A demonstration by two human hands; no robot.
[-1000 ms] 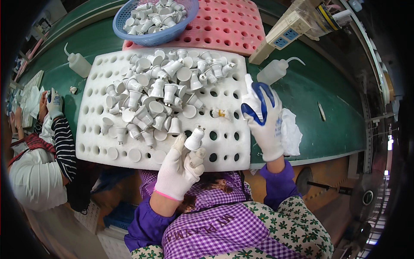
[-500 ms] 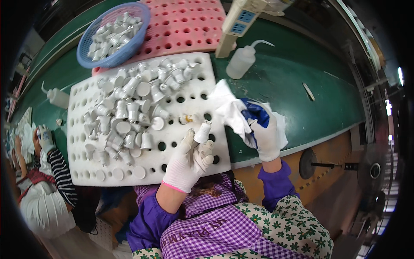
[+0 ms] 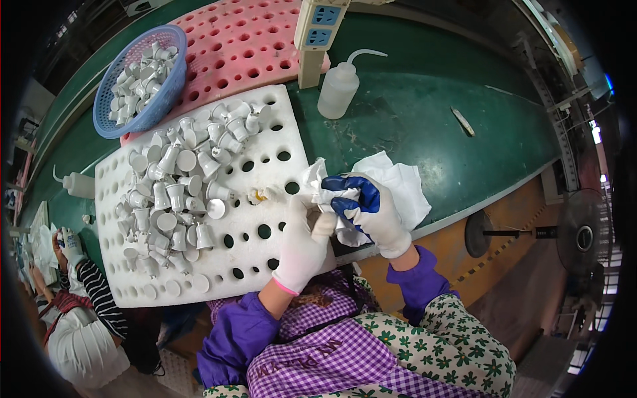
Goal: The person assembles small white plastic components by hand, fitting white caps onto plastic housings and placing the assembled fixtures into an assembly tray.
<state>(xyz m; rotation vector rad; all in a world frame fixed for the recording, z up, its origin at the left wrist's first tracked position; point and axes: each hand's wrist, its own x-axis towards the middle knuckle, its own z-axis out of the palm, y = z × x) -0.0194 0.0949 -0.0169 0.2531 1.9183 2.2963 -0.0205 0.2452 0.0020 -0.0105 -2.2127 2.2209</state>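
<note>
Through the head view I had both gloved hands together at the right edge of the white foam board (image 3: 295, 136). My right hand (image 3: 377, 215), just beyond that edge, had its blue-coated fingers (image 3: 343, 182) curled down on a bunched white cloth (image 3: 316, 174), gripping it. My left hand (image 3: 304, 242), over the board's near right corner, had its fingers bent in toward the cloth; whether they closed on anything I could not tell, since the folds and the other glove covered their tips. The cloth lay between the two hands, a loose corner sticking up by the board's right edge.

As I judged it, doing this well called for the left hand to be the steady one and the right to press lightly and evenly through the cloth, that loose corner gathered in so it could not snag. I also thought it wise to work there, clear of the heaped white cups (image 3: 175, 197) on the board's left and middle, where a trailing fold might topple some. The second cloth (image 3: 401, 189), spread right of the board, seemed best left flat.
</note>
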